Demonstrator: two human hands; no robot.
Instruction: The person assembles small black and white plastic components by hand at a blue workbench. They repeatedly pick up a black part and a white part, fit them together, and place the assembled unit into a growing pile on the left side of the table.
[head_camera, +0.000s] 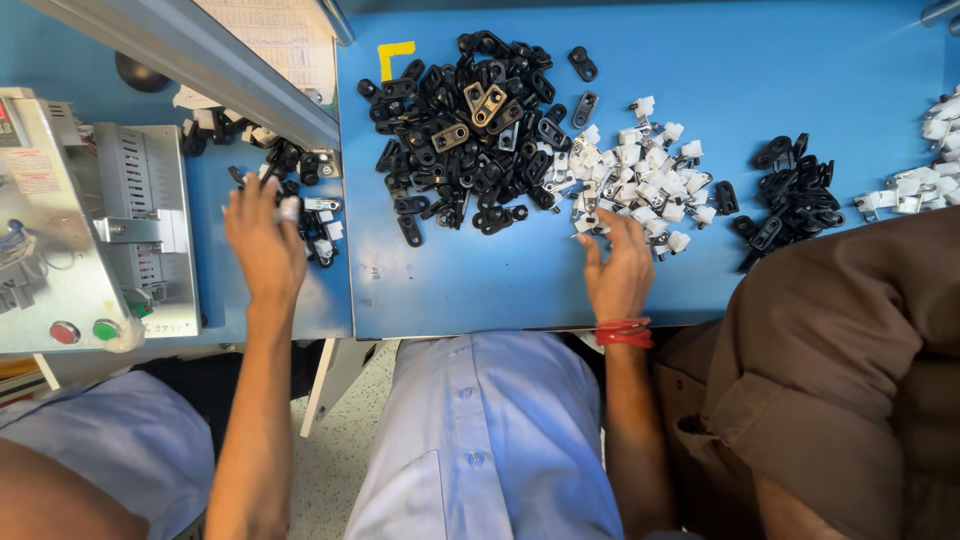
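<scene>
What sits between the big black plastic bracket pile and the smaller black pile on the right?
Head view: a heap of small white plastic clips with metal parts lies between big black pile and smaller black pile; right hand touches its near edge.

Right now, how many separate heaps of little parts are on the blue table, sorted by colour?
Black heaps: 2, the big black pile and the small black pile
White heaps: 2, the white pile under the right hand and the white pile at the right edge
Mixed black-and-white heaps: 1, the mixed pile by the left hand
Total: 5

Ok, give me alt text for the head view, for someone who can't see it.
A person's right hand rests fingers-first on a heap of small white clips on a blue table, while the left hand reaches among loose parts beside a grey machine. A bigger pile of black parts lies between.
</scene>
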